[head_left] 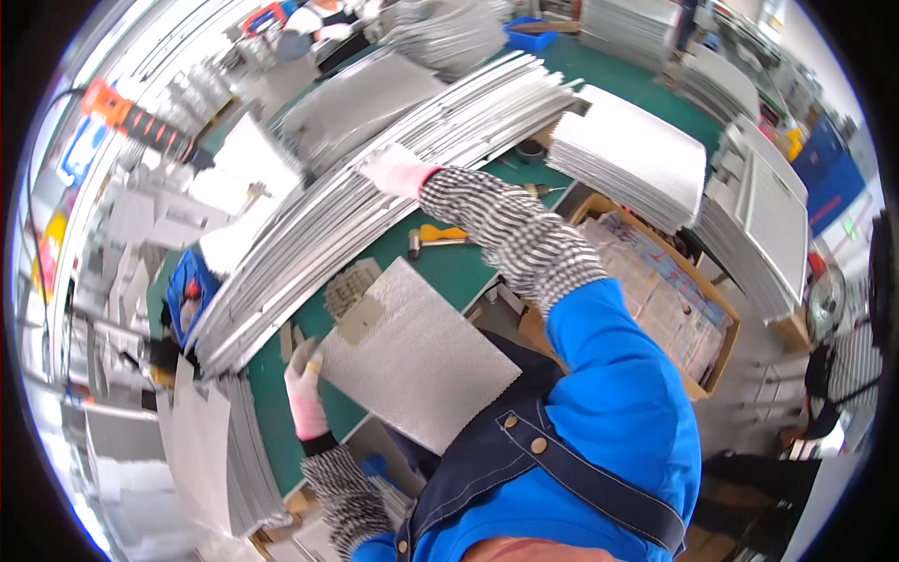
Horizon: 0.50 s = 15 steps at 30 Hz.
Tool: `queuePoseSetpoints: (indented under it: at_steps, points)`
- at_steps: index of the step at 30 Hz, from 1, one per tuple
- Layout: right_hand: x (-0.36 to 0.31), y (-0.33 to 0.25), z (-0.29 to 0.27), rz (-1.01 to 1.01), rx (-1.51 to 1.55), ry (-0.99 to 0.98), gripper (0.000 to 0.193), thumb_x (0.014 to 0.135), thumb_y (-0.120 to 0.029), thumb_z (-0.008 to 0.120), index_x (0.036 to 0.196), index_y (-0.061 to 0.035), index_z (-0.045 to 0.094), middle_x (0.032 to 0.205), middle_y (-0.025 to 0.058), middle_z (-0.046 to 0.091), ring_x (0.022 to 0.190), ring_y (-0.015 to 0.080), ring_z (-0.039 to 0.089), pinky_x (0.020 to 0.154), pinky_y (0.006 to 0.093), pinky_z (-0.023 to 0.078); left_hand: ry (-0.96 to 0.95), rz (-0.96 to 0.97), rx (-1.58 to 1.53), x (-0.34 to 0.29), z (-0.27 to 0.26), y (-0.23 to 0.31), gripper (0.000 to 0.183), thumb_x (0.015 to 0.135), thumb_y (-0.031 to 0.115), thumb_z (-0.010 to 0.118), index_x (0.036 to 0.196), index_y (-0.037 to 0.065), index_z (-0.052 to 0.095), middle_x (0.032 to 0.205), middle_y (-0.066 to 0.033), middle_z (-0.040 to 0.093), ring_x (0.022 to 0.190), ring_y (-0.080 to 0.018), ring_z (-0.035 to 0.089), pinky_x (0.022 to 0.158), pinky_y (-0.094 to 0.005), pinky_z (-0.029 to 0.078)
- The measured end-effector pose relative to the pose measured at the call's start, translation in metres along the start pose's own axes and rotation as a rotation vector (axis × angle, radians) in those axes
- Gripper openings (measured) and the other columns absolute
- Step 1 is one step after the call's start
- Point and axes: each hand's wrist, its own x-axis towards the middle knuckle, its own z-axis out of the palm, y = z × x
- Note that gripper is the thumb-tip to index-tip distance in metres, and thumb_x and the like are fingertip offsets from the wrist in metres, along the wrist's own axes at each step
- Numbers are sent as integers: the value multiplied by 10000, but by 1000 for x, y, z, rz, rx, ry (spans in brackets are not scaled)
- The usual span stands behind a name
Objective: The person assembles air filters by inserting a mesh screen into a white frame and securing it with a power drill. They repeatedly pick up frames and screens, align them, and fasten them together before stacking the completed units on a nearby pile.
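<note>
A grey perforated metal sheet (421, 361) lies tilted before me, its near corner reaching past the table edge against my apron. A darker patch (361, 320) shows near its far left edge. Beside its left corner is my left hand (304, 389), in a pink and white glove, fingers apart and stretched upward. Whether they touch the sheet I cannot tell. My right arm reaches across to a long pile of pale metal strips (309, 253). On top of that pile rests my right hand (398, 171), gloved alike; its fingertips blend into the bright strips, so their grip is unclear.
On the green table (459, 276) lie a hammer (438, 236) with a yellow handle and a bundle of small pale pieces (350, 288). Stacked panels stand left (220, 450) and right (637, 159). A cardboard box (655, 300) sits right. Another person (323, 28) is at the far side.
</note>
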Motion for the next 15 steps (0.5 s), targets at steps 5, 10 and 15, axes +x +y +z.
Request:
queuePoseSetpoints:
  at_steps: [5, 10, 15]
  points:
    - [-10, 60, 33, 69, -307, 233, 238, 896, -221, 539, 937, -93, 735, 1003, 149, 724, 891, 301, 702, 755, 472, 532, 164, 55, -96, -3, 23, -21, 334, 992, 90, 597, 1285, -71, 608, 1258, -129, 654, 1164, -192, 597, 1038, -294, 435]
    - [-19, 50, -18, -45, -325, 110, 234, 893, -197, 552, 960, -56, 726, 934, 165, 726, 878, 313, 702, 756, 446, 543, 159, 73, -108, -2, 22, -23, 329, 1005, 131, 583, 1262, -71, 621, 1219, -116, 662, 1117, -178, 598, 1024, -297, 434]
    - [-54, 64, -100, -287, -54, 184, 296, 921, -225, 560, 1167, -100, 667, 1142, 88, 690, 1056, 265, 659, 882, 407, 528, 186, 113, -12, -17, 20, -3, 377, 999, 176, 592, 1282, -73, 608, 1217, -108, 658, 1118, -176, 593, 1026, -300, 421]
